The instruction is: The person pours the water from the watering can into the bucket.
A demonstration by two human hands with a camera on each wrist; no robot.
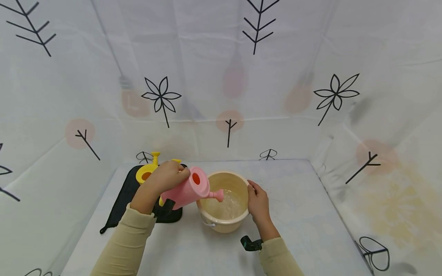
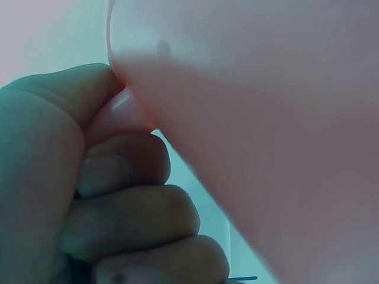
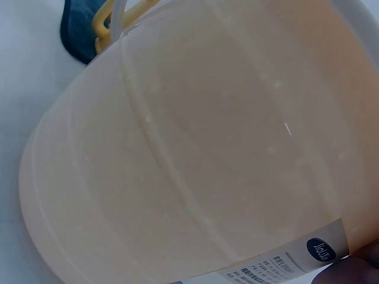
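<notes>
A pink watering can [image 1: 186, 191] is tilted in my left hand [image 1: 165, 178], its spout pointing right into a cream bucket [image 1: 226, 227]. The left wrist view shows the fingers [image 2: 130, 219] curled round the can's handle [image 2: 121, 115], with its pink body filling the right side. Rippled water [image 1: 230, 205] lies in the bucket, which stands upright on the table. My right hand [image 1: 258, 201] grips the bucket's right rim. In the right wrist view the bucket's wall [image 3: 195, 136] takes up most of the picture, and a printed label [image 3: 272, 263] runs along it.
A black mat [image 1: 119, 203] with a corner loop lies at the left of the white table [image 1: 297, 230]. On it stands a yellow watering can [image 1: 147, 168], partly hidden by my left hand. Patterned white cloth [image 1: 200, 88] rises behind and at both sides.
</notes>
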